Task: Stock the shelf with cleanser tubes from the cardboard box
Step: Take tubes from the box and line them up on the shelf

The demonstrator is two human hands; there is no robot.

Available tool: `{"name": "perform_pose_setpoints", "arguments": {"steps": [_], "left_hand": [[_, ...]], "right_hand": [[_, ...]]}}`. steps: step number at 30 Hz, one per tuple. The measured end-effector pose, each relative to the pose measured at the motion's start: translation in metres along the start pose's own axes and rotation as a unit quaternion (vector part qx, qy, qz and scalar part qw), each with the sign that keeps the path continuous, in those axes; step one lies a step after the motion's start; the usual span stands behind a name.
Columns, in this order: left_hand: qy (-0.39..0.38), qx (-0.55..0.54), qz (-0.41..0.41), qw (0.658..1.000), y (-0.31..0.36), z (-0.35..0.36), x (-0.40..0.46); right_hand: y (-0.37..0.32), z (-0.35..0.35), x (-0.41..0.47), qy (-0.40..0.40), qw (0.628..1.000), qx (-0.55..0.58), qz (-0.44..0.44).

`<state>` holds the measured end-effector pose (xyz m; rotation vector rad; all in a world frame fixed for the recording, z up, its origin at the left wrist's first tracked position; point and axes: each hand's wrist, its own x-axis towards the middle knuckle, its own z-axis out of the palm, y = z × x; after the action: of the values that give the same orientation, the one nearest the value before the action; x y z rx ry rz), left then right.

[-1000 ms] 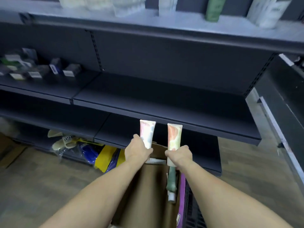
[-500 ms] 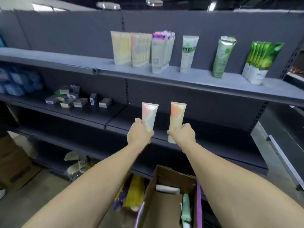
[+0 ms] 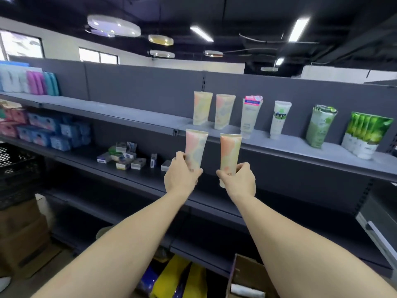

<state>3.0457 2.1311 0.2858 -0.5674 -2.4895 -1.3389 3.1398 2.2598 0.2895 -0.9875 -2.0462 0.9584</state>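
Observation:
My left hand (image 3: 181, 176) grips the lower end of a pastel pink and grey cleanser tube (image 3: 195, 147), held upright. My right hand (image 3: 239, 179) grips a peach and cream cleanser tube (image 3: 229, 150) the same way. Both tubes are raised in front of the edge of the top grey shelf (image 3: 279, 150), just below two matching pastel tubes (image 3: 212, 110) that stand there. The cardboard box (image 3: 247, 274) sits at the bottom right, open, with a white tube partly showing inside.
Further right on the top shelf stand a pink-capped white tube (image 3: 250, 115), a white-green tube (image 3: 280, 119), a green tube (image 3: 321, 125) and a row of green tubes (image 3: 365, 134). Small boxes (image 3: 126, 155) lie on the middle shelf. A black crate (image 3: 17, 168) stands left.
Both hands have lifted their tubes from the box level up to the top shelf's edge. My head has tilted upward, so the ceiling and the whole top shelf now show.

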Motion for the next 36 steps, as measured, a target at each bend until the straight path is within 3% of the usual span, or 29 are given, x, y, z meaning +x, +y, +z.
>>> {"name": "perform_pose_setpoints", "arguments": {"steps": [8,20,36], "left_hand": [[0.028,-0.04,0.02,0.999,-0.014,-0.008,0.056],[0.041,-0.054,0.061,0.996,0.0,0.012,0.196],[-0.018,-0.083,0.135,0.987,-0.002,0.083,0.336]], "right_hand": [[-0.041,0.04,0.029,0.016,0.998,-0.014,-0.062],[-0.083,0.1,0.156,0.093,0.992,0.038,-0.077],[-0.092,0.145,0.262,0.239,0.97,0.001,0.035]]}}
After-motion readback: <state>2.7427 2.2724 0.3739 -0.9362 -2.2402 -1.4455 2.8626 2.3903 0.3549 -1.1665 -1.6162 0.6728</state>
